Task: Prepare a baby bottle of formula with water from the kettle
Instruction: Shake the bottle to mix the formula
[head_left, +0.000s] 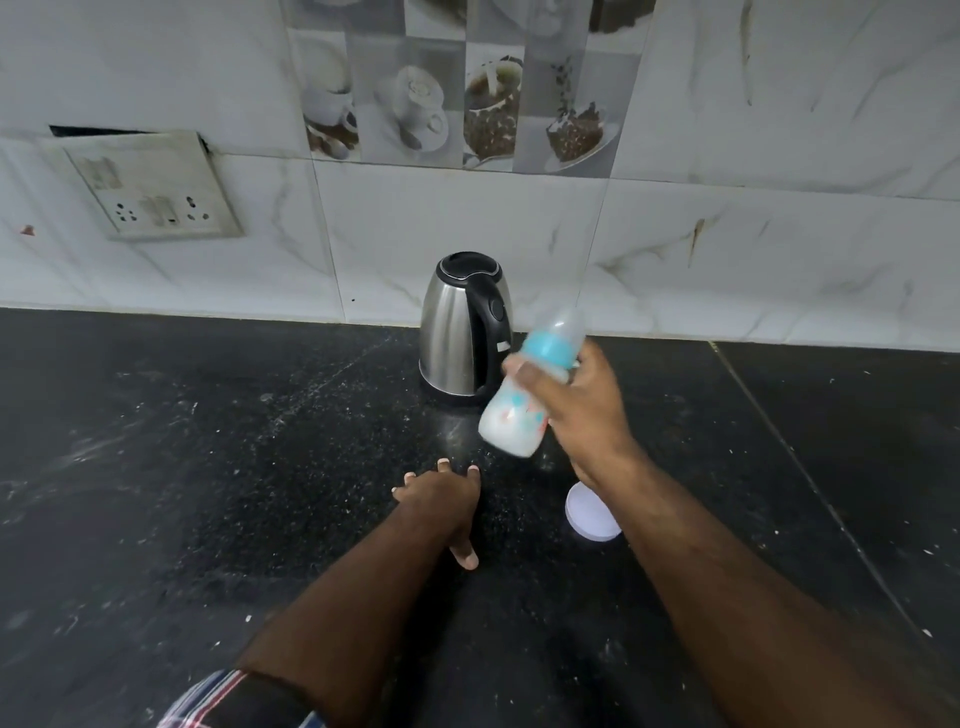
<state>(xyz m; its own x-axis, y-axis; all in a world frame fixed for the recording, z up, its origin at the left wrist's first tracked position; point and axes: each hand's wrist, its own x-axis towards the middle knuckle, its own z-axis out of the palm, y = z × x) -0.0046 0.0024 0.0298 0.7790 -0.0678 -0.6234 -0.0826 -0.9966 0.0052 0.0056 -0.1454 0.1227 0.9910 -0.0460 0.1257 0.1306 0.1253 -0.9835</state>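
Note:
My right hand (582, 405) grips a baby bottle (519, 415) in the air, just right of the kettle. The bottle is tilted, its blue collar and clear cap pointing up and right, and white liquid fills its lower part. It looks motion-blurred. A steel kettle (457, 327) with a black lid and handle stands on the black counter by the wall, lid closed. My left hand (441, 499) rests flat on the counter in front of the kettle, fingers spread, holding nothing.
A white round lid or container top (589, 514) sits on the counter, partly hidden under my right forearm. A wall socket plate (150, 192) is mounted at the left on the tiled wall. The counter (208, 467) is dusted with pale specks.

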